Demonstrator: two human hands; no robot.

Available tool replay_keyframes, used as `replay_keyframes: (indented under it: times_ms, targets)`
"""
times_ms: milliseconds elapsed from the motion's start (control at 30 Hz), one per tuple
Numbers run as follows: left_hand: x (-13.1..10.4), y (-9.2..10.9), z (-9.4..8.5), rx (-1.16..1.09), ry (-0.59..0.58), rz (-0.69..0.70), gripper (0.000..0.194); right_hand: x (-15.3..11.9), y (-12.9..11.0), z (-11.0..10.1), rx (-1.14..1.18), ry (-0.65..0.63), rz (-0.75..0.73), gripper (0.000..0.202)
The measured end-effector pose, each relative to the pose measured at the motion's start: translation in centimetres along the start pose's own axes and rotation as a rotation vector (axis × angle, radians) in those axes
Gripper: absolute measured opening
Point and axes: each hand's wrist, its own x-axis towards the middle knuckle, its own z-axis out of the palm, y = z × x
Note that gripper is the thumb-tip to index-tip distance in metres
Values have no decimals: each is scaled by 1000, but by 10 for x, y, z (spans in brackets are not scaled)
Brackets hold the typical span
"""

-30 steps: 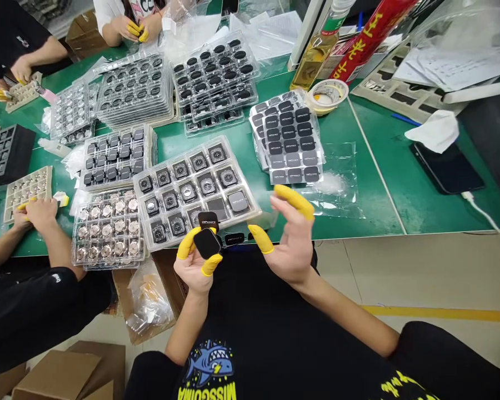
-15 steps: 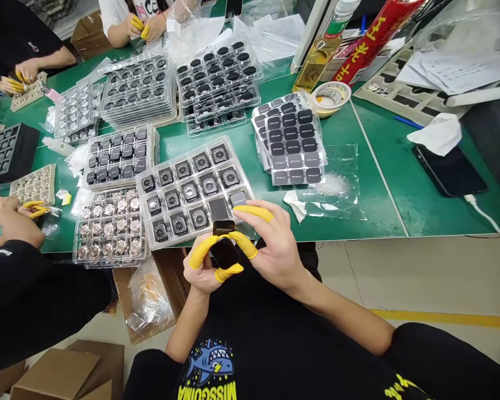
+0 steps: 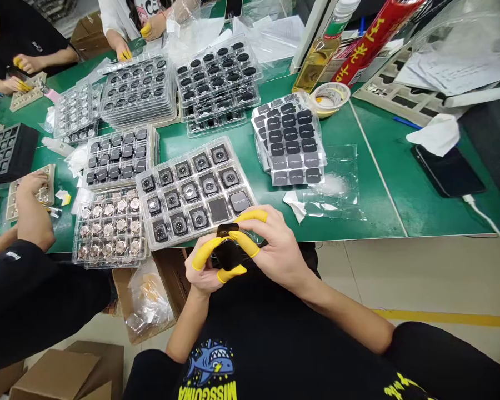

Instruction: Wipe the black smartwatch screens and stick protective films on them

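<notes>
My left hand [image 3: 203, 271], with yellow finger cots, grips a dark square smartwatch case [image 3: 228, 256] by its sides, thumb below and forefinger above. At the watch's upper edge stands a small black printed film sticker [image 3: 226, 228]. My right hand [image 3: 275, 244], also in yellow cots, pinches that sticker between thumb and forefinger, and its thumb meets the left forefinger. Just beyond both hands lies a clear plastic tray [image 3: 144, 225] with rows of watch cases, most showing round sensor backs. One pocket in its near row has no watch; the corner case beside it bears a printed dark cover.
Sheets of black stickers [image 3: 291, 136] lie right of the tray, near a tape roll [image 3: 330, 99] and clear film [image 3: 337, 183]. Stacked trays [image 3: 137, 94] stand behind. A phone [image 3: 448, 172] lies far right. A co-worker's arm [image 3: 35, 214] reaches in at left.
Both my hands have shifted slightly right, and the watch now looks more tilted. My right forefinger is more bent towards the sticker. The co-worker's hand at left has moved up over a beige tray.
</notes>
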Motion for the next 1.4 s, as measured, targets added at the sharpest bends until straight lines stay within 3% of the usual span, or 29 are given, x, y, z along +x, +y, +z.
replay_keyframes:
  times_ms: [167, 367, 567, 767, 967, 1133, 1233, 1400]
  targets:
    - [1, 1, 1, -13, 0, 2, 68, -2, 1, 1, -35, 12, -4, 10]
    - [3, 4, 4, -7, 3, 11, 66, -3, 0, 0, -17, 28, 42, 40]
    - [3, 3, 3, 48, -12, 49, 65, -2, -2, -1, 22, 18, 90, 38]
    - [3, 4, 1, 132, -54, 72, 64, 4, -5, -8, 61, -74, 205, 27]
    - [9, 8, -3, 163, -70, 75, 67, 21, -8, -18, 81, -207, 205, 19]
    - [8, 8, -7, 182, -96, 92, 66, 26, -4, -19, 95, -218, 178, 17]
    - [7, 7, -8, 201, -101, 113, 65, 25, -2, -15, 60, -185, 131, 14]
    - [5, 5, -1, 196, -56, 78, 69, 19, -1, 2, -178, 48, -38, 16]
